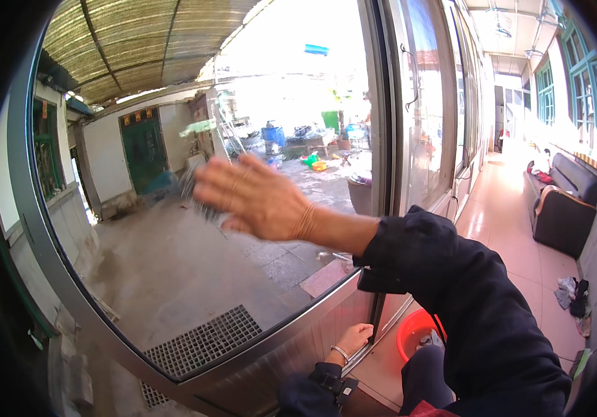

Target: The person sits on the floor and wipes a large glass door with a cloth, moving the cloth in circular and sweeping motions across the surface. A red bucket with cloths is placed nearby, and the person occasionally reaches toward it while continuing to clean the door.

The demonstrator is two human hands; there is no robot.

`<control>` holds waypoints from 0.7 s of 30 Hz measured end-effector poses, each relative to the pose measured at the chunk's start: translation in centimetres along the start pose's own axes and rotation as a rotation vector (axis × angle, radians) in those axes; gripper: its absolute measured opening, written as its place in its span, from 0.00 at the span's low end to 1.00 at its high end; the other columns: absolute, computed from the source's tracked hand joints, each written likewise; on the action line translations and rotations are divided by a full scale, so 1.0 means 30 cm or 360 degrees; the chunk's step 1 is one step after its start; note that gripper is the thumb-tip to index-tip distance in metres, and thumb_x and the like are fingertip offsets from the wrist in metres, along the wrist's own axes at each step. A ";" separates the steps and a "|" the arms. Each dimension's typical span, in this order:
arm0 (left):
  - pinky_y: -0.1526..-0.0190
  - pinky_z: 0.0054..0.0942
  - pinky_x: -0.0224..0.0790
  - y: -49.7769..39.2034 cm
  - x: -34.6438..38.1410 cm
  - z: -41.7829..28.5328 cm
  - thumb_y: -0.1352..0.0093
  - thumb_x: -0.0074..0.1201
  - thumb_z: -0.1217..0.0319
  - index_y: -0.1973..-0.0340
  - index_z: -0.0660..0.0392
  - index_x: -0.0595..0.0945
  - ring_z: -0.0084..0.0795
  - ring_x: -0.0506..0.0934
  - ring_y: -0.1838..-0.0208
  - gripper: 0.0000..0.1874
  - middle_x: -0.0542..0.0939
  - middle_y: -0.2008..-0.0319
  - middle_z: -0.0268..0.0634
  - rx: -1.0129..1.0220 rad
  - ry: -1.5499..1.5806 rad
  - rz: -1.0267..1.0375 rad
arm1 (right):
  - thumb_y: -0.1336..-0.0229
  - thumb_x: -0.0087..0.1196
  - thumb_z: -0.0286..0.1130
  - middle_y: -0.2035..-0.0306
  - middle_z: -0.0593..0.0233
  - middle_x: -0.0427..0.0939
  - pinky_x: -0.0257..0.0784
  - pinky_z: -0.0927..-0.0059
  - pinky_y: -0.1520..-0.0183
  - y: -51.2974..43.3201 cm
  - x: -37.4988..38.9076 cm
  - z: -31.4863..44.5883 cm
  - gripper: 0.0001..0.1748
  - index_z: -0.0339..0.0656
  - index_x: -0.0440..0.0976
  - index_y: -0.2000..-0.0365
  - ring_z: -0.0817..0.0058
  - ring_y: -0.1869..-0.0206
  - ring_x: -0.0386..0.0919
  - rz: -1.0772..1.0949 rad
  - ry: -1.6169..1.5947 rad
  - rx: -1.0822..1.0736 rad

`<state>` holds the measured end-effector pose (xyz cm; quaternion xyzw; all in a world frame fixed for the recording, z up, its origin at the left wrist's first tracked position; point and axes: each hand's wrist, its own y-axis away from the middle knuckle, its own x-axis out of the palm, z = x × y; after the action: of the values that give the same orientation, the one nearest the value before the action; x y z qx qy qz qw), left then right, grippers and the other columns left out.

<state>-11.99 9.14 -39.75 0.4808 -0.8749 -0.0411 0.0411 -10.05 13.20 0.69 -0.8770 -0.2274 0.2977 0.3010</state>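
My right hand (pixel 259 200) reaches left across the large glass pane (pixel 163 271) of a metal-framed door. Its back faces me, the fingers are stretched out flat, and motion blurs them. A blurred grey wad (pixel 189 182) shows past the fingertips and under the palm, pressed against the glass; its material cannot be told. Lower down, my left hand (pixel 355 339), with a bracelet (pixel 340 354) on the wrist, curls at the edge of the door's lower metal panel (pixel 298 341). Its fingertips are partly hidden.
A red basin (pixel 407 333) with grey cloth in it stands by my leg. Along the tiled corridor are a dark sofa (pixel 564 213) and a heap of clothes (pixel 574 297). Through the glass show a floor grate (pixel 204 341), a green door (pixel 143 148) and a courtyard with tubs.
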 end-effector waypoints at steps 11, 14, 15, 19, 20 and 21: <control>0.61 0.21 0.72 -0.024 0.002 -0.007 0.29 0.51 0.67 0.48 0.66 0.78 0.23 0.78 0.62 0.18 0.82 0.58 0.38 0.0113 -0.0227 0.0045 | 0.31 0.32 0.54 0.30 0.44 0.50 0.45 0.58 0.28 0.017 -0.132 -0.390 0.40 0.32 0.49 0.33 0.54 0.27 0.47 -0.0292 0.0227 0.1265; 0.62 0.21 0.72 -0.033 0.017 -0.001 0.29 0.51 0.66 0.49 0.66 0.78 0.22 0.78 0.64 0.18 0.82 0.59 0.37 0.0132 -0.0341 0.0034 | 0.33 0.38 0.53 0.29 0.48 0.48 0.43 0.55 0.27 -0.152 -0.047 -0.164 0.39 0.35 0.49 0.33 0.56 0.26 0.46 -0.0190 0.0251 0.0619; 0.62 0.20 0.72 -0.033 0.017 0.003 0.29 0.51 0.66 0.49 0.66 0.78 0.22 0.77 0.65 0.18 0.82 0.60 0.37 0.0166 -0.0422 0.0059 | 0.34 0.40 0.53 0.29 0.50 0.48 0.42 0.55 0.27 -0.180 -0.014 -0.070 0.39 0.37 0.50 0.32 0.57 0.26 0.45 -0.0244 0.0298 0.0308; 0.63 0.21 0.72 -0.027 0.003 0.023 0.29 0.51 0.65 0.49 0.66 0.79 0.21 0.77 0.65 0.19 0.82 0.61 0.36 0.0126 -0.0437 0.0049 | 0.38 0.45 0.55 0.28 0.59 0.48 0.40 0.57 0.27 -0.150 0.045 0.174 0.40 0.43 0.53 0.33 0.63 0.25 0.44 0.0063 -0.0151 -0.0212; 0.63 0.21 0.72 -0.024 -0.002 0.029 0.29 0.51 0.65 0.50 0.66 0.79 0.21 0.77 0.66 0.19 0.82 0.61 0.36 0.0146 -0.0357 0.0065 | 0.38 0.46 0.55 0.28 0.61 0.48 0.40 0.57 0.27 -0.131 0.049 0.195 0.40 0.45 0.53 0.33 0.64 0.26 0.44 0.0101 -0.0142 -0.0282; 0.64 0.21 0.71 -0.022 -0.007 0.033 0.29 0.51 0.65 0.50 0.66 0.79 0.21 0.77 0.66 0.18 0.82 0.62 0.36 0.0174 -0.0330 0.0044 | 0.39 0.46 0.55 0.28 0.62 0.48 0.40 0.57 0.27 -0.122 0.044 0.189 0.40 0.46 0.53 0.32 0.65 0.26 0.44 0.0167 -0.0178 -0.0360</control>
<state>-11.44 8.99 -40.80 0.4634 -0.8819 -0.0423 -0.0754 -13.63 18.81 -1.04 -0.8981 -0.2296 0.3338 0.1712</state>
